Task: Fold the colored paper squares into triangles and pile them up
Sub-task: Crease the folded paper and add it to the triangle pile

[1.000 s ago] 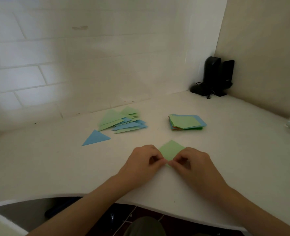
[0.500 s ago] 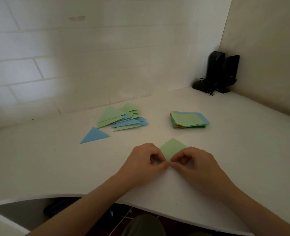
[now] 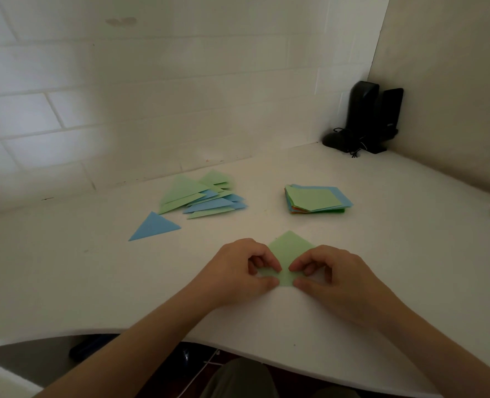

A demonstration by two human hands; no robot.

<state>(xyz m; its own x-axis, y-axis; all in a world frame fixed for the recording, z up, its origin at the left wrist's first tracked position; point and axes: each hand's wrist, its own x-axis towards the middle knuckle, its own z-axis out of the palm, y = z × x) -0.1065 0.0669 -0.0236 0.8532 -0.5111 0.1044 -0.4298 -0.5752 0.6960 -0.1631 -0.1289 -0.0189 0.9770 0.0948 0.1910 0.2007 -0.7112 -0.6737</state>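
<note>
A person's left hand (image 3: 245, 270) and right hand (image 3: 328, 272) pinch the near corner of a pale green paper square (image 3: 290, 248) lying on the white desk (image 3: 410, 239), apparently to align a diagonal fold, with the loose pile of folded green and blue triangles (image 3: 202, 196) waiting beyond.

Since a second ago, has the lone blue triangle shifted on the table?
No. The lone blue triangle keeps its spot just front-left of the triangle pile; only the camera view shifted.
</note>
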